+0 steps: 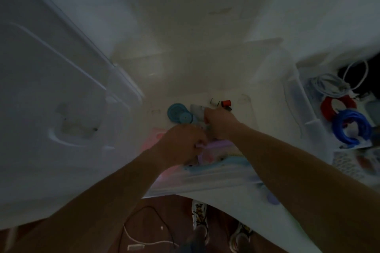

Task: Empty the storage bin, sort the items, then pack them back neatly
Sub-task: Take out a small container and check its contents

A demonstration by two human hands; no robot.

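The frame is dim and blurred. A clear storage bin stands open in the middle, with both my arms reaching into it. My left hand is closed on the edge of a pink-and-purple flat pouch near the bin's front. My right hand is closed on a small pale item just behind that; what it is I cannot make out. Two blue round spools lie on the bin floor to the left of my right hand. A small red item and dark bits lie behind.
The bin's white lid lies at the left. At the right sit a blue cable coil, a red coil and white cables. Below, brown floor with a white cable and my shoes.
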